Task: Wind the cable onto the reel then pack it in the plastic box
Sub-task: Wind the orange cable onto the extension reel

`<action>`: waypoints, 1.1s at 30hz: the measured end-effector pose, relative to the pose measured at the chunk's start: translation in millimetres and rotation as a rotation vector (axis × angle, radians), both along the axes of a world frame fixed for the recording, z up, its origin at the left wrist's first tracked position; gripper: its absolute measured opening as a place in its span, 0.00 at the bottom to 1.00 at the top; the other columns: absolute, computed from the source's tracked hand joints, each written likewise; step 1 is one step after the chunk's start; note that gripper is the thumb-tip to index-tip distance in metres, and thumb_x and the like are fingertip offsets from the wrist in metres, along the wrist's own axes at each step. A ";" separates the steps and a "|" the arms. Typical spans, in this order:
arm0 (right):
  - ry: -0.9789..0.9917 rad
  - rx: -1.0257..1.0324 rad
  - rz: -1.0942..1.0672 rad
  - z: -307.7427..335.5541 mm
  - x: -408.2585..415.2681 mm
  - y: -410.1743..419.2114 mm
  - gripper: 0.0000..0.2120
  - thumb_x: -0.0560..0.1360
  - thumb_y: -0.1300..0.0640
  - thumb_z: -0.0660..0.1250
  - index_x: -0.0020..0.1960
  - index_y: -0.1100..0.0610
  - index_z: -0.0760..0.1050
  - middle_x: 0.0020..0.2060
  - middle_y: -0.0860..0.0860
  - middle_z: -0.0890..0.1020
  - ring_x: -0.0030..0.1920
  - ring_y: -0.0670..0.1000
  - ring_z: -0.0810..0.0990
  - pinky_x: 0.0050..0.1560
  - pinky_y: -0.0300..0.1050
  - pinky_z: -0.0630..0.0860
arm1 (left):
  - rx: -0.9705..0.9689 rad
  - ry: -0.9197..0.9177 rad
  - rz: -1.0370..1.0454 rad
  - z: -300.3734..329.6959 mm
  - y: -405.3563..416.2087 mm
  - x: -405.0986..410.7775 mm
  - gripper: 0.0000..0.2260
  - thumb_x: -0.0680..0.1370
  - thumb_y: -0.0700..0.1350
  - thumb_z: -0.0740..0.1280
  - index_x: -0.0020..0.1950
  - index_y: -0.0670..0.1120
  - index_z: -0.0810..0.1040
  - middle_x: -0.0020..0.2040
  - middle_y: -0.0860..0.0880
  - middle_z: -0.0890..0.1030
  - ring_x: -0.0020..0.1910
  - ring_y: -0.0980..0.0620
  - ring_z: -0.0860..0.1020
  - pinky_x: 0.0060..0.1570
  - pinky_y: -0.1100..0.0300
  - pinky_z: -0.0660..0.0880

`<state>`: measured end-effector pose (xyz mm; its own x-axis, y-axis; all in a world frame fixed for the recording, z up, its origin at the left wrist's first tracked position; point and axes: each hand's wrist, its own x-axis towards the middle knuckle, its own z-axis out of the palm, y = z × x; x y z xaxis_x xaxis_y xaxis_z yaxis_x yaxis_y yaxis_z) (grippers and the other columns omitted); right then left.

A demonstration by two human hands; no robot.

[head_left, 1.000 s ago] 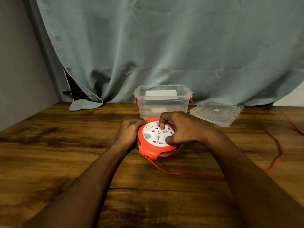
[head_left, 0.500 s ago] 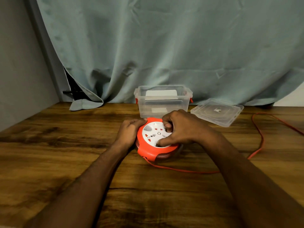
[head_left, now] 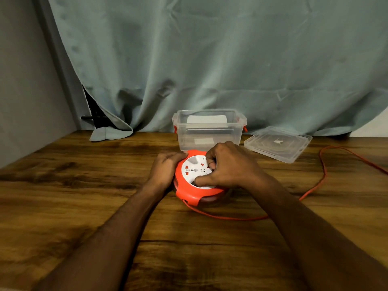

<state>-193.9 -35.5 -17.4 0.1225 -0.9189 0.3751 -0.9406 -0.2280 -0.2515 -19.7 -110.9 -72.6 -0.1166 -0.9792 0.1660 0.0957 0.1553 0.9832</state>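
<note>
On the wooden desk [head_left: 63, 206] the left hand [head_left: 165, 170] steadies the orange reel [head_left: 194, 193] at its left edge, while the right hand [head_left: 230, 166] presses on its white face. The cable [head_left: 315, 187] trails right. Behind stand the plastic box [head_left: 210, 131] and lid [head_left: 278, 143].

Item count: one orange-and-white cable reel [head_left: 195, 179], one orange cable [head_left: 315, 185], one clear plastic box [head_left: 210, 131], one clear lid [head_left: 278, 143]. Two hands are present: left hand [head_left: 165, 171], right hand [head_left: 228, 164]. One curtain [head_left: 210, 59] hangs behind the single wooden surface [head_left: 84, 206].
</note>
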 end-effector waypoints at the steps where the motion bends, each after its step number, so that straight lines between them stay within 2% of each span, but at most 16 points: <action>1: 0.002 -0.006 -0.010 -1.7 1.2 -0.5 0.27 0.56 0.26 0.74 0.31 0.47 0.68 0.34 0.42 0.75 0.39 0.46 0.74 0.33 0.42 0.60 | 0.000 0.003 -0.001 0.6 0.6 -0.1 0.09 0.79 0.42 0.69 0.46 0.38 0.87 0.45 0.34 0.87 0.50 0.29 0.85 0.55 0.36 0.80; 5: 0.018 -0.034 -0.050 -7.8 6.1 -2.9 0.27 0.57 0.24 0.70 0.33 0.45 0.66 0.42 0.44 0.79 0.44 0.48 0.75 0.37 0.44 0.62 | 0.005 0.014 0.002 1.6 1.4 -0.6 0.09 0.79 0.41 0.69 0.44 0.40 0.87 0.46 0.35 0.87 0.51 0.29 0.85 0.57 0.36 0.80; 7: 0.017 -0.075 -0.077 -10.4 8.7 -3.7 0.26 0.57 0.24 0.67 0.34 0.46 0.70 0.42 0.45 0.81 0.44 0.49 0.77 0.38 0.45 0.63 | 0.003 0.017 0.006 1.2 0.3 -0.7 0.09 0.79 0.41 0.70 0.42 0.42 0.88 0.45 0.35 0.88 0.51 0.29 0.85 0.56 0.36 0.80; 11: -0.002 -0.155 -0.151 -18.4 21.4 -5.0 0.30 0.60 0.24 0.66 0.46 0.48 0.80 0.47 0.49 0.82 0.48 0.54 0.80 0.42 0.45 0.63 | 0.009 0.025 -0.004 0.6 -0.5 -0.1 0.11 0.79 0.41 0.70 0.39 0.44 0.89 0.44 0.37 0.88 0.46 0.36 0.86 0.55 0.39 0.81; 14: -0.017 -0.143 -0.178 -20.6 27.0 -6.5 0.33 0.62 0.24 0.66 0.51 0.50 0.81 0.50 0.51 0.82 0.51 0.55 0.80 0.45 0.46 0.64 | 0.018 0.033 0.001 0.6 -0.9 0.5 0.11 0.79 0.40 0.70 0.39 0.44 0.89 0.44 0.37 0.88 0.45 0.38 0.86 0.54 0.43 0.81; 16: -0.017 -0.116 -0.160 -18.5 25.8 -7.1 0.28 0.64 0.25 0.68 0.46 0.49 0.79 0.47 0.49 0.82 0.49 0.53 0.79 0.42 0.44 0.63 | 0.018 0.036 -0.001 1.1 -0.3 0.6 0.11 0.79 0.41 0.70 0.40 0.43 0.88 0.44 0.37 0.88 0.44 0.39 0.86 0.52 0.45 0.82; 19: -0.036 -0.081 -0.082 -12.8 19.3 -3.9 0.24 0.66 0.30 0.71 0.35 0.51 0.74 0.35 0.42 0.77 0.40 0.47 0.75 0.33 0.41 0.60 | 0.007 0.027 0.001 2.4 1.5 0.9 0.10 0.79 0.41 0.69 0.41 0.42 0.88 0.43 0.37 0.88 0.40 0.42 0.86 0.44 0.51 0.82; 21: -0.069 -0.088 0.023 -6.8 11.3 -1.3 0.18 0.66 0.36 0.73 0.36 0.49 0.76 0.32 0.42 0.76 0.38 0.46 0.76 0.34 0.42 0.65 | 0.005 0.032 0.006 3.2 3.0 0.6 0.10 0.79 0.41 0.70 0.40 0.42 0.88 0.42 0.37 0.88 0.37 0.43 0.85 0.40 0.54 0.81; 23: -0.087 -0.069 0.122 1.8 -0.3 1.0 0.11 0.66 0.43 0.75 0.43 0.45 0.78 0.38 0.40 0.78 0.39 0.42 0.76 0.36 0.41 0.69 | -0.001 0.034 0.017 3.0 3.5 0.2 0.11 0.79 0.40 0.70 0.38 0.43 0.88 0.39 0.38 0.88 0.35 0.45 0.84 0.39 0.57 0.79; 25: -0.049 0.003 0.170 10.1 -12.8 0.9 0.14 0.64 0.48 0.76 0.48 0.41 0.78 0.41 0.36 0.76 0.38 0.36 0.74 0.33 0.30 0.65 | -0.011 0.021 0.018 2.7 4.4 -0.3 0.14 0.79 0.40 0.70 0.34 0.46 0.87 0.36 0.42 0.87 0.33 0.48 0.83 0.37 0.58 0.77; 26: -0.041 0.059 0.174 12.6 -17.4 0.4 0.17 0.63 0.50 0.77 0.50 0.40 0.79 0.40 0.35 0.75 0.36 0.35 0.73 0.30 0.28 0.65 | -0.011 0.019 0.021 2.5 4.6 -0.7 0.14 0.79 0.40 0.70 0.34 0.46 0.87 0.36 0.43 0.87 0.33 0.49 0.83 0.37 0.58 0.77; 28: -0.049 0.142 0.181 14.5 -22.7 -1.4 0.20 0.63 0.53 0.78 0.51 0.39 0.79 0.40 0.34 0.75 0.36 0.36 0.74 0.28 0.29 0.67 | -0.001 0.023 0.034 3.0 4.6 -1.1 0.13 0.79 0.40 0.70 0.35 0.45 0.87 0.38 0.41 0.88 0.35 0.46 0.84 0.41 0.55 0.79; 30: -0.048 0.159 0.201 13.4 -24.6 -2.9 0.23 0.62 0.51 0.77 0.54 0.38 0.77 0.44 0.36 0.78 0.41 0.39 0.77 0.33 0.30 0.69 | 0.014 0.026 0.026 4.0 5.3 -1.3 0.11 0.79 0.40 0.70 0.37 0.44 0.87 0.40 0.39 0.88 0.37 0.43 0.84 0.45 0.52 0.79; 33: 0.001 0.187 0.208 13.2 -24.8 -3.4 0.28 0.60 0.45 0.73 0.59 0.37 0.73 0.58 0.40 0.80 0.54 0.47 0.79 0.43 0.42 0.76 | 0.031 0.024 0.021 4.9 6.7 -1.8 0.09 0.80 0.41 0.70 0.42 0.42 0.87 0.43 0.37 0.88 0.40 0.41 0.85 0.47 0.49 0.80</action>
